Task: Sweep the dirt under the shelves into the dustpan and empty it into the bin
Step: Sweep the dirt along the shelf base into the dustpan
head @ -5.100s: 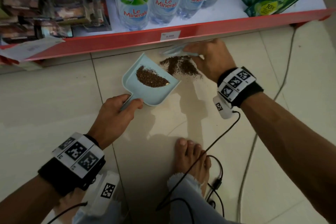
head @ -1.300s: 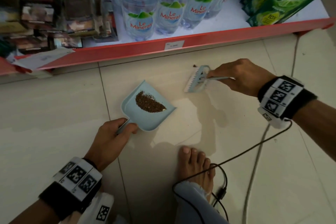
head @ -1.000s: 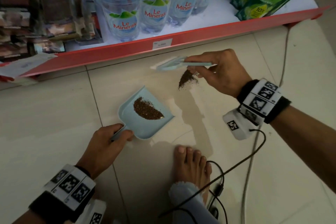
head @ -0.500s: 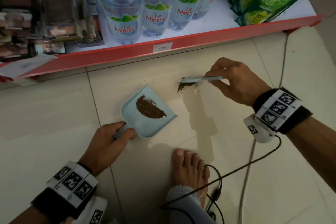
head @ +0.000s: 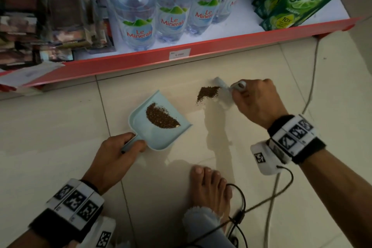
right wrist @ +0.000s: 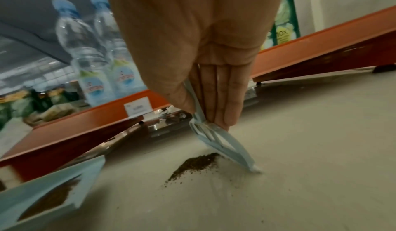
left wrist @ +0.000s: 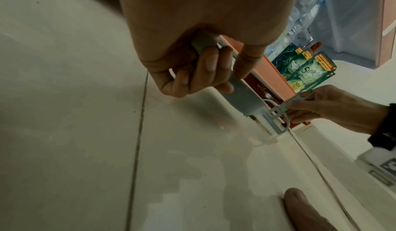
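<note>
Left hand [head: 112, 159] grips the handle of the dustpan [head: 161, 139], mouth flat on the floor, ready to receive. Right hand [head: 259, 102] pinches the hand brush [head: 223, 88], bristles down behind the loose dirt pile [head: 207, 93], positioned to drive it panward.

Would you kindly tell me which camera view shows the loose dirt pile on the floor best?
The head view: the small brown dirt pile lies whole and unobstructed from above. The right wrist view shows it low, beside the pale blue brush. The left wrist view shows only specks.
</note>
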Motion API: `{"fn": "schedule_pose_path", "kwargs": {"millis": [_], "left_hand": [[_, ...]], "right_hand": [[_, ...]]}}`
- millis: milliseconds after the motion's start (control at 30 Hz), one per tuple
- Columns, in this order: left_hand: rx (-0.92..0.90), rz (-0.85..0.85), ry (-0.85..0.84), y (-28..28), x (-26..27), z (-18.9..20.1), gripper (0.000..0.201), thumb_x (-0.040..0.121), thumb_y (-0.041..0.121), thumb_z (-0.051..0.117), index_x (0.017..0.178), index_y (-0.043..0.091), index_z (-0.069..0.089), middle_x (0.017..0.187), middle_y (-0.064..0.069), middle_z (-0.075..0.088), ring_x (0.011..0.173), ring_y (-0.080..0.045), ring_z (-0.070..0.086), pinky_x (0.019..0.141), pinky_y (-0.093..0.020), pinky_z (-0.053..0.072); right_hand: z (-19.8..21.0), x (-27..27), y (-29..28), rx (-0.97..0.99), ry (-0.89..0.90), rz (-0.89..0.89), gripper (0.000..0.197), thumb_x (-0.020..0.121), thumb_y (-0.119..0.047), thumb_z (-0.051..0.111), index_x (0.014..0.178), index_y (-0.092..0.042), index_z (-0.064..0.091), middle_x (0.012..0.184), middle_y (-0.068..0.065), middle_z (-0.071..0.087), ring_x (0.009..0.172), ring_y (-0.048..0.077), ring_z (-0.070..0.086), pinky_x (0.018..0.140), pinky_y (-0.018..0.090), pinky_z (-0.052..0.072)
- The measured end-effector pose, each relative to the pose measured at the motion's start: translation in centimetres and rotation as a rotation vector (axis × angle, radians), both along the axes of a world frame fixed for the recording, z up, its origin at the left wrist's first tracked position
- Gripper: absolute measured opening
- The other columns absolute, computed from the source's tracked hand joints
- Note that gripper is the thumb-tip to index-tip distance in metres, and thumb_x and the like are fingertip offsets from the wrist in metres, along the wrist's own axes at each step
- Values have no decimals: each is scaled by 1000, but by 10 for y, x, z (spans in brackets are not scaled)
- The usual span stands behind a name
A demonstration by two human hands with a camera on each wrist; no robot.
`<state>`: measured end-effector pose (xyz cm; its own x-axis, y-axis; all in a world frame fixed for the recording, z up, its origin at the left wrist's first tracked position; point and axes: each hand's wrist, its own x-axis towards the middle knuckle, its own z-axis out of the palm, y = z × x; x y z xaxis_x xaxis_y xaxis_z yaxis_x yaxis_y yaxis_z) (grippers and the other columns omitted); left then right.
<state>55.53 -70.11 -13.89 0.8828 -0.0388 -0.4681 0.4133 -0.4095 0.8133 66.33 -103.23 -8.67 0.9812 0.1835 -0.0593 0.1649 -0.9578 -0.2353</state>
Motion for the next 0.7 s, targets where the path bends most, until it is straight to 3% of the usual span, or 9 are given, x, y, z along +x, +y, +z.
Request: {"fn": "schedule_pose_path", "kwargs": {"millis": [67, 167, 300, 333, 400, 433, 567, 633, 700], "left_hand": [[10, 12, 0, 6, -2, -3, 26, 92, 18, 64, 70, 3, 65, 45, 10, 46, 45, -3, 40, 52, -25, 33], [11, 14, -13, 13, -4, -4, 28, 94, 16, 64, 68, 5, 65, 46, 10, 48, 45, -3, 42, 55, -27, 34], [15, 41, -39, 23, -5, -4, 28, 93, 17, 65, 67, 9, 66, 46, 9, 48, 46, -4, 42, 56, -28, 34], [7, 57, -40, 27, -5, -5, 27, 93, 18, 66, 67, 10, 66, 47, 9, 48, 47, -5, 42, 57, -29, 34], [-12, 74, -42, 34, -6, -6, 27, 92, 25, 66, 69, 12, 67, 46, 10, 48, 46, -4, 41, 58, -30, 34], [-20, 79, -42, 37, -7, -6, 27, 91, 27, 65, 69, 13, 67, 46, 10, 48, 46, -4, 40, 58, -30, 33], [-32, 93, -29, 44, -8, -6, 26, 90, 27, 68, 64, 23, 64, 46, 10, 47, 46, -2, 39, 58, -29, 32], [-42, 90, -25, 45, -9, -4, 27, 82, 38, 64, 59, 24, 60, 47, 9, 44, 47, -4, 37, 58, -30, 31], [-36, 82, -22, 45, -10, -3, 30, 84, 34, 67, 55, 29, 60, 46, 10, 46, 46, -3, 38, 56, -28, 31]], "right_hand": [[-3, -6, 5, -11, -46, -16, 23, 91, -28, 55, 77, -15, 68, 65, 2, 70, 59, 30, 65, 63, 33, 50], [-6, 0, 6, -39, -126, -89, 16, 89, -25, 63, 79, -15, 69, 67, 4, 70, 59, 30, 63, 62, 24, 35], [-2, 8, 9, 40, -182, -161, 13, 88, -24, 65, 87, -14, 73, 72, 4, 73, 63, 24, 67, 65, 31, 55], [1, 7, 13, 127, -222, -179, 12, 87, -24, 67, 88, -15, 75, 74, 0, 74, 62, 17, 68, 66, 29, 58], [1, 2, 29, 299, -235, -213, 13, 84, -24, 70, 91, -17, 78, 78, -8, 74, 62, 1, 67, 68, 10, 54], [-2, -1, 40, 403, -186, -242, 13, 83, -23, 73, 93, -16, 78, 80, -10, 74, 64, -3, 68, 70, 7, 53], [-26, -19, 94, 790, 154, -339, 16, 79, -11, 80, 93, -6, 78, 83, 2, 77, 70, 10, 74, 69, 31, 62], [-38, -24, 106, 804, 262, -318, 17, 79, -10, 81, 93, -2, 77, 86, 5, 77, 72, 9, 74, 68, 30, 63], [-45, -24, 100, 719, 269, -306, 16, 80, -11, 80, 93, -4, 77, 87, 4, 77, 70, 6, 73, 66, 26, 62]]}}
